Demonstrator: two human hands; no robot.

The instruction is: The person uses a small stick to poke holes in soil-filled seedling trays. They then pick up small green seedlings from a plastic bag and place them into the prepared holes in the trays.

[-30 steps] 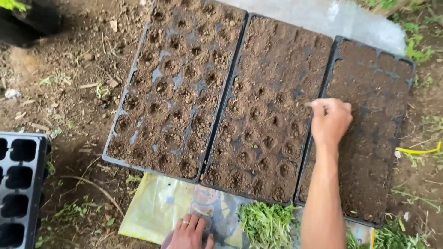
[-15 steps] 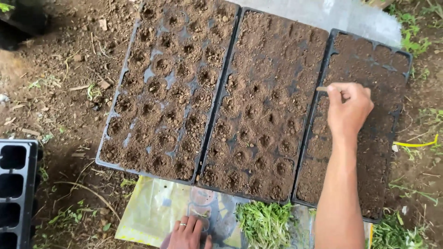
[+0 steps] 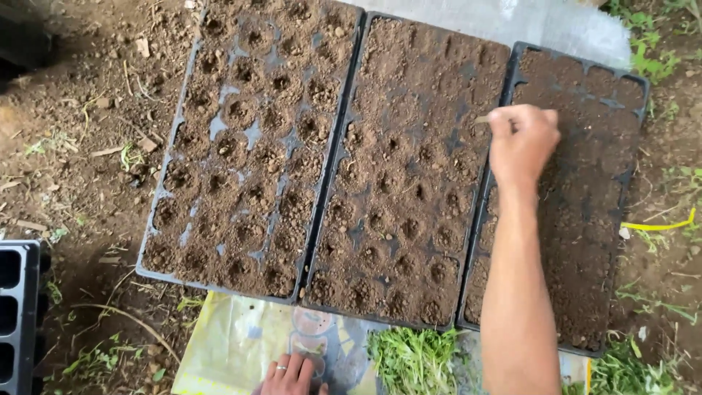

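Observation:
Three black seedling trays filled with soil lie side by side on the ground: a left tray [image 3: 143,268], a middle tray [image 3: 344,139] and a right tray [image 3: 635,157]. The left and middle trays have round holes poked in their soil. My right hand [image 3: 521,143] hovers over the edge between the middle and right trays, fingers pinched on a small stick [image 3: 482,119] that points left. My left hand [image 3: 291,377], with a ring, rests flat on a yellow plastic sheet [image 3: 227,344] at the bottom edge.
A bunch of small green seedlings [image 3: 413,358] lies on the sheet just below the middle tray. An empty black cell tray [image 3: 18,314] sits at the lower left. Bare soil, twigs and grass surround the trays; a yellow strip [image 3: 662,225] lies at the right.
My right hand with the stick has moved up the trays, away from me, and now back left toward the middle tray's edge. My left hand stays on the sheet.

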